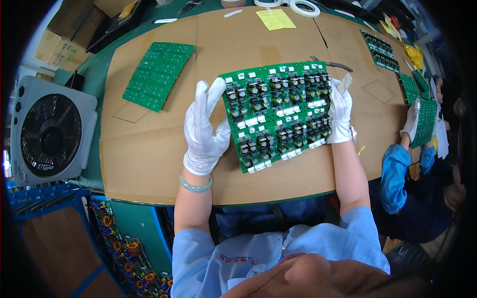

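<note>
I hold a large green circuit board panel [278,114], packed with several rows of black and white components, above a cardboard-covered table [149,164]. My left hand [203,131], in a white glove, grips the panel's left edge with the fingers pointing up. On the opposite edge my right hand [340,116], also in a white glove, clasps the panel. The panel tilts slightly, its lower corner nearest me. A pale green bangle [195,186] circles my left wrist.
A bare green board [158,74] lies at the back left. A grey box fan [49,131] stands off the table's left side. More populated boards [380,49] lie far right, where another person's gloved hand [411,121] holds a green board [426,124]. A yellow note [276,20] and tape rolls [303,7] sit at the back.
</note>
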{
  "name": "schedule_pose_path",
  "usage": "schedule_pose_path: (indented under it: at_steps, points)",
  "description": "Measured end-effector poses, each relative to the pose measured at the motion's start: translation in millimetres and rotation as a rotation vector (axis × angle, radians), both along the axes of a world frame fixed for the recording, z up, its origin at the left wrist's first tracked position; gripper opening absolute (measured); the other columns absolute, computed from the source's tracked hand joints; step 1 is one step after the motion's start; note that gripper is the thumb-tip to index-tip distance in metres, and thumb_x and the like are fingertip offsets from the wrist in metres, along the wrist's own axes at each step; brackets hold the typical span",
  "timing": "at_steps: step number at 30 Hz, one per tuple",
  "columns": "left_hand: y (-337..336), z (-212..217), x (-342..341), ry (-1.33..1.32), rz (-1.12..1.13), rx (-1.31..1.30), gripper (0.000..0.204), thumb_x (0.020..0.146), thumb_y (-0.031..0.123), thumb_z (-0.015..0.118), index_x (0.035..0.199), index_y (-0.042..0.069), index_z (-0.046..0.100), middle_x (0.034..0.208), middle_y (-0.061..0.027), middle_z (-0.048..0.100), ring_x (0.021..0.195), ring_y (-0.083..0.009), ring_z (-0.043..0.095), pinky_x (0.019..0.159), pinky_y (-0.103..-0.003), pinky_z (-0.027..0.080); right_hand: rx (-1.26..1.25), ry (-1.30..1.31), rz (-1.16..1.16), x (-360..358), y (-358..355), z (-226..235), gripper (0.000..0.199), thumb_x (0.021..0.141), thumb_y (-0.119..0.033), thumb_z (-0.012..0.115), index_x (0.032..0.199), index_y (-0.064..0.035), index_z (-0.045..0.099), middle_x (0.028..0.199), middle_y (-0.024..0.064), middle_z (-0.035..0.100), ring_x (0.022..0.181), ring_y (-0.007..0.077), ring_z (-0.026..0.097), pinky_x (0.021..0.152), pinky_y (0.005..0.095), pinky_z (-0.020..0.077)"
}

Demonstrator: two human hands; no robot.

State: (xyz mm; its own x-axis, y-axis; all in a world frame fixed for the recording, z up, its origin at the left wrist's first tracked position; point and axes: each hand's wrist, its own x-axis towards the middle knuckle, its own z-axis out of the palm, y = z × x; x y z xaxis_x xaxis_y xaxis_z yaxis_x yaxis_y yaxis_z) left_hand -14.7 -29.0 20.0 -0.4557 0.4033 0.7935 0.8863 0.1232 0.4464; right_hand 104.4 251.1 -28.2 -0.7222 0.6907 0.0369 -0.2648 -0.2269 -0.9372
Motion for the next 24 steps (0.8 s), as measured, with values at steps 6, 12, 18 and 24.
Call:
schedule_pose_path:
  at_steps: [6, 12, 18, 24]
  points:
    - [-1.6, 0.8, 3.6, -0.06, -0.001, 0.007, 0.066, 0.079, 0.008, 0.057, 0.134, -0.009, 0.025, 0.116, -0.0206, 0.057, 0.109, -0.0294, 0.056, 0.095, -0.035, 0.038, 0.085, -0.021, 0.022, -5.4, 5.5, -7.7, 0.024, 0.087, -0.016, 0.058, 0.102, 0.003, 0.059, 0.091, 0.0033, 0.061, 0.081, 0.0095, 0.057, 0.073, 0.0222, 0.0446]
    - [-2.6, 0.6, 2.2, -0.073, 0.009, -0.009, 0.067, 0.076, 0.004, 0.056, 0.134, -0.008, 0.024, 0.118, -0.0213, 0.056, 0.109, -0.0298, 0.056, 0.095, -0.035, 0.038, 0.046, -0.024, 0.034, -7.0, 5.9, -12.4, 0.025, 0.087, -0.012, 0.057, 0.105, 0.0051, 0.058, 0.094, 0.0039, 0.062, 0.083, 0.009, 0.057, 0.075, 0.0203, 0.0444]
    - [-0.3, 2.0, 2.8, -0.12, 0.001, 0.003, 0.069, 0.075, 0.001, 0.059, 0.135, -0.007, 0.024, 0.119, -0.0211, 0.056, 0.109, -0.0302, 0.056, 0.093, -0.034, 0.039, -0.013, -0.059, 0.022, -9.3, 2.5, -10.9, 0.026, 0.087, -0.013, 0.058, 0.104, 0.0058, 0.058, 0.092, 0.0035, 0.062, 0.082, 0.0085, 0.057, 0.075, 0.0202, 0.0442]
    - [1.0, -0.4, 0.2, -0.156, -0.032, -0.061, 0.077, 0.078, 0.01, 0.064, 0.138, -0.003, 0.018, 0.125, -0.0213, 0.049, 0.114, -0.0289, 0.05, 0.096, -0.037, 0.041, 0.014, -0.112, 0.022, -8.0, -0.2, -3.5, 0.028, 0.087, -0.017, 0.058, 0.103, 0.0047, 0.059, 0.09, 0.0031, 0.062, 0.079, 0.0076, 0.056, 0.071, 0.0198, 0.0437]
